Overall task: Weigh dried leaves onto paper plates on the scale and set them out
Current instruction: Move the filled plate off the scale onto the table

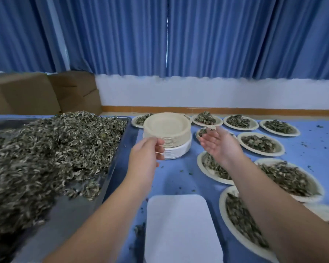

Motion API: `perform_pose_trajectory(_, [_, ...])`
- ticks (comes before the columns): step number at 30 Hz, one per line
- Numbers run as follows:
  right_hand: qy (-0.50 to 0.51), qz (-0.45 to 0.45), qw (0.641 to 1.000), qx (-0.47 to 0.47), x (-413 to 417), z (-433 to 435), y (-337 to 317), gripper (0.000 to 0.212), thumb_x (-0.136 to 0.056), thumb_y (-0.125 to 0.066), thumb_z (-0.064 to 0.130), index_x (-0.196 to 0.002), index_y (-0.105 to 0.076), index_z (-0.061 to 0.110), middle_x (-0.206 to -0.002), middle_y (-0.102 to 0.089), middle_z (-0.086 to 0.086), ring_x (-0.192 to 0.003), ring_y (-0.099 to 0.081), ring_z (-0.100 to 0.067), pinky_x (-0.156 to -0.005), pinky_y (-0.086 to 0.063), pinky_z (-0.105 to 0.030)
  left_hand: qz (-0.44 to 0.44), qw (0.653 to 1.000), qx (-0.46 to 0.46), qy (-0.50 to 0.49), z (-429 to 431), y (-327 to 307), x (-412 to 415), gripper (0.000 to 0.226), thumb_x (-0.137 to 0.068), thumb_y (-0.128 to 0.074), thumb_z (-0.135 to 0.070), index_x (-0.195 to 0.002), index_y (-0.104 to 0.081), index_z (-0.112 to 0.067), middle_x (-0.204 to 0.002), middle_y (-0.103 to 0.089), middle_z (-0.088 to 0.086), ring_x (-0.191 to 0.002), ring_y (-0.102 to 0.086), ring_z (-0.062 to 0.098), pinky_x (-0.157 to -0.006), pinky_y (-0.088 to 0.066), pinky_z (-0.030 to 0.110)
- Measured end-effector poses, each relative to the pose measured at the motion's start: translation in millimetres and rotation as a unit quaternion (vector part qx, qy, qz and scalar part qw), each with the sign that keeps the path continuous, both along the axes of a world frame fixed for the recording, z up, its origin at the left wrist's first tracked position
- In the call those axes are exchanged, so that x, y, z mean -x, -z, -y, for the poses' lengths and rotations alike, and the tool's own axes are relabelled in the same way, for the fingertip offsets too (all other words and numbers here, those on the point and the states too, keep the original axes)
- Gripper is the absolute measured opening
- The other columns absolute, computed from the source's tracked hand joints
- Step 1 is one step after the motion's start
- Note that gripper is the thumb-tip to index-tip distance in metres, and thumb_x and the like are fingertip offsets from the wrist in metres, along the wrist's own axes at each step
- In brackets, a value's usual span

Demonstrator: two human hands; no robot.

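- Two grips, status?
- Left grip [146, 150] pinches rim of beige round paper plate stack [167, 128] on blue desk [311, 143]; right grip [217, 143] loose, holding nothing.
- Handling?
- Light, flimsy; probably peel top plate by rim.

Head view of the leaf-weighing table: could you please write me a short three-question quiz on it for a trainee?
1. True or false: a plate already lies on the scale.
2. The stack of empty plates is gripped at its edge by: A the left hand; B the right hand; C neither hand.
3. Fill in the word: the loose dried leaves lie heaped in a metal ___ on the left.

Key: 1 false, the scale is bare; 2 A; 3 tray.
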State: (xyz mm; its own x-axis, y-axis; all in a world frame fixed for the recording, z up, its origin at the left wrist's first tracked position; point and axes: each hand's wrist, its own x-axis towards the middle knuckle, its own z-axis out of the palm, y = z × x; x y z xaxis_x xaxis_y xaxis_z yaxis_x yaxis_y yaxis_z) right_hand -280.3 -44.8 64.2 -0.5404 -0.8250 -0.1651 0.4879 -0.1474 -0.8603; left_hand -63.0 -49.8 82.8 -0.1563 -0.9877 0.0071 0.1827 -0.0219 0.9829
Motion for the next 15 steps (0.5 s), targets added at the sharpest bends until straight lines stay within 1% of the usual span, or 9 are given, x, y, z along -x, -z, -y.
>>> perform_pose_trajectory(2, [-0.007,-0.018,1.0,-0.014,-11.7,-34.2,-2.8,0.034,-0.101,-0.047,0.033,-0.096,-0.057,0.001,-0.092,-0.064,-0.015,-0.081,-0.065,-0.028,-0.069,-0.055,-0.032,0.001,1.0,-0.006,-0.005,-28.0,8.7,-17.0,0.024,-0.094,-0.049,-0.015,-0.074,-0.062,-0.015,-0.059,-0.057,-0.005,-0.051,-0.048,0.011,-0.05,-0.033,0.024])
perform_pose_trajectory(6, [-0.01,-0.03,0.999,-0.024,-27.6,-93.9,-13.9,0.037,-0.1,-0.049,0.032,-0.113,-0.056,-0.003,-0.098,-0.064,-0.016,-0.093,-0.066,-0.032,-0.074,-0.056,-0.035,0.042,0.999,0.0,-0.029,-66.7,17.8,-38.2,0.022,-0.093,-0.049,-0.013,-0.075,-0.062,-0.013,-0.067,-0.057,0.0,-0.055,-0.046,0.013,-0.05,-0.033,0.025])
perform_pose_trajectory(8, [-0.019,-0.04,0.999,-0.02,-33.0,-116.4,-22.9,0.038,-0.101,-0.048,0.03,-0.116,-0.055,-0.004,-0.101,-0.064,-0.017,-0.094,-0.066,-0.032,-0.077,-0.056,-0.037,0.071,0.997,0.01,-0.038,-77.1,22.0,-45.1,0.023,-0.093,-0.049,-0.014,-0.076,-0.064,-0.013,-0.07,-0.056,0.001,-0.057,-0.047,0.014,-0.052,-0.035,0.026])
perform_pose_trajectory(10, [-0.031,-0.058,0.998,-0.015,-37.2,-133.1,-31.8,0.036,-0.101,-0.048,0.029,-0.114,-0.055,-0.004,-0.102,-0.065,-0.018,-0.092,-0.067,-0.032,-0.079,-0.056,-0.038,0.087,0.995,0.013,-0.052,-81.1,28.5,-51.2,0.023,-0.093,-0.049,-0.014,-0.076,-0.064,-0.013,-0.072,-0.057,0.002,-0.059,-0.048,0.014,-0.053,-0.036,0.027])
perform_pose_trajectory(12, [-0.048,-0.084,0.995,-0.02,-42.5,-141.7,-38.0,0.034,-0.101,-0.048,0.029,-0.113,-0.055,-0.003,-0.102,-0.065,-0.017,-0.087,-0.067,-0.03,-0.075,-0.056,-0.037,0.091,0.993,0.011,-0.075,-83.1,38.5,-56.7,0.023,-0.093,-0.049,-0.013,-0.075,-0.064,-0.014,-0.071,-0.057,0.002,-0.06,-0.049,0.016,-0.055,-0.037,0.029])
perform_pose_trajectory(15, [-0.062,-0.129,0.989,-0.048,-50.6,-138.8,-38.4,0.033,-0.1,-0.05,0.028,-0.113,-0.055,-0.001,-0.102,-0.064,-0.016,-0.083,-0.067,-0.028,-0.071,-0.056,-0.036,0.11,0.99,0.022,-0.083,-81.7,56.9,-58.8,0.025,-0.092,-0.05,-0.012,-0.073,-0.065,-0.016,-0.067,-0.058,-0.001,-0.066,-0.052,0.021,-0.067,-0.043,0.034])
